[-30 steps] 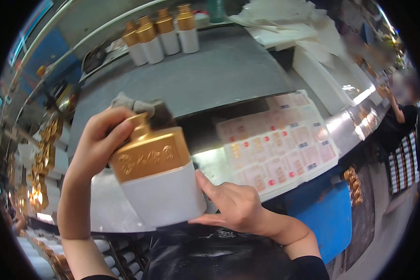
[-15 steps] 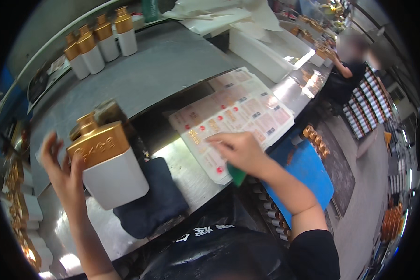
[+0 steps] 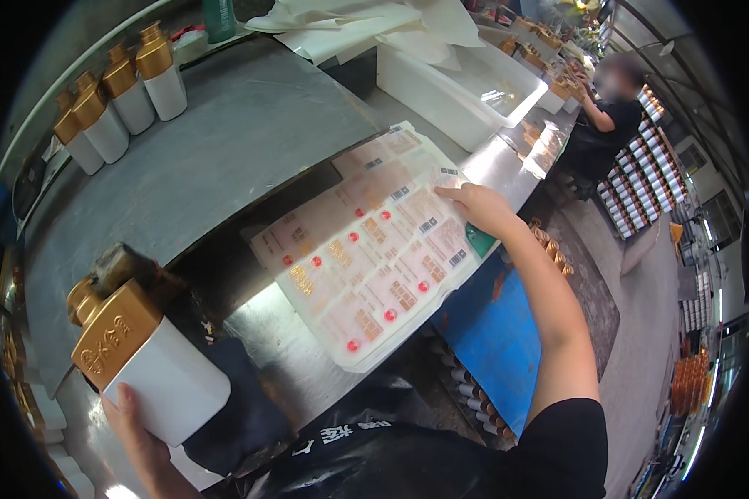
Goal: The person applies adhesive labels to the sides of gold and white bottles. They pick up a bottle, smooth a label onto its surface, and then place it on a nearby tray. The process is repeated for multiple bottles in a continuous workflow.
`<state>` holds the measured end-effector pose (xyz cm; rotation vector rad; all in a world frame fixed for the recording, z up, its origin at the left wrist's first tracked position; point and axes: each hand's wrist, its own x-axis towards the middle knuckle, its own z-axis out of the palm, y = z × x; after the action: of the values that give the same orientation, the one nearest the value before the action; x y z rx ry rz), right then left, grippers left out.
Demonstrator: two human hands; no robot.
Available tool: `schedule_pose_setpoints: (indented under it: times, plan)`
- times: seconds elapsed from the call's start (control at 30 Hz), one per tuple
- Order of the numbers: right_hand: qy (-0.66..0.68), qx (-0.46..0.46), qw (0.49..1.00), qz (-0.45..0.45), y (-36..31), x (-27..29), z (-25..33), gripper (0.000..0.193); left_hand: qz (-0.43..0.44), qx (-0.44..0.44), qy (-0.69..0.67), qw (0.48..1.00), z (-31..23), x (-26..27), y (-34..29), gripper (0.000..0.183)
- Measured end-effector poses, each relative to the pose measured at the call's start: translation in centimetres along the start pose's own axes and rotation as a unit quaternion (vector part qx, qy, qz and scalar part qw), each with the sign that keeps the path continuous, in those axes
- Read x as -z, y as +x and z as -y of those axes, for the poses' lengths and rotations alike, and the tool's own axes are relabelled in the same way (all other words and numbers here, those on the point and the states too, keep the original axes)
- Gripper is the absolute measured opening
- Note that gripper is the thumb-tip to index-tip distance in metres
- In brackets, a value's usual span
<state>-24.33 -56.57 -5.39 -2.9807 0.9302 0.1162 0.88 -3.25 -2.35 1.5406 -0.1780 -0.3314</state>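
Observation:
A white bottle with a gold shoulder and neck (image 3: 171, 378) lies tilted on a dark cloth (image 3: 241, 424) at the near left. My left hand (image 3: 137, 437) grips its lower side, thumb against the white body; the other fingers are hidden behind it. A stack of printed label sheets (image 3: 366, 274) with red dots and gold print covers the middle of the bench. On its right edge, my right hand (image 3: 487, 209) touches the top sheet with a fingertip. A flat green piece (image 3: 478, 239), only partly visible, is tucked under its curled fingers.
Several gold-and-white bottles (image 3: 133, 104) stand on the grey board (image 3: 233, 125) at the far left. A white plastic bin (image 3: 433, 96) sits behind the sheets. Below the bench edge at right is a blue board (image 3: 491, 333). Farther right, another person (image 3: 603, 125) works.
My left hand has gone from spread beside the bottle to gripping it lower down. My right hand has moved right and away, from the sheets' middle to their right edge. The view has shifted.

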Motion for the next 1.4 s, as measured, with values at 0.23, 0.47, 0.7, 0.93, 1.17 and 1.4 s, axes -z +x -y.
schedule_pose_setpoints:
  times: [0.23,0.47,0.7,0.93,1.17,1.4]
  plan:
    - [0.064,-0.03,0.996,-0.053,9.4,-0.5,-4.3,0.05,-0.09,0.038,-0.021,0.995,0.8,2.8,-0.3,0.059]
    - [0.044,-0.034,0.991,0.121,15.4,0.6,-6.6,0.054,-0.172,0.038,-0.006,0.984,-0.4,1.8,-0.5,0.06]
    - [0.128,-0.031,0.978,0.163,17.6,0.9,-8.9,0.037,-0.137,-0.003,0.072,0.988,-1.2,2.3,-1.3,0.051]
    - [-0.055,0.023,0.998,0.031,15.9,0.5,-9.3,0.02,-0.093,0.003,-0.028,0.995,-2.1,1.0,-1.9,0.039]
    - [-0.251,-0.008,0.944,-0.213,5.2,6.9,4.8,0.014,-0.031,-0.377,0.231,0.897,-4.6,-0.6,-0.8,0.042]
    - [0.251,0.242,0.901,-0.26,-6.9,12.5,24.8,0.01,0.158,-0.414,0.303,0.844,-2.1,0.2,-4.9,0.046]
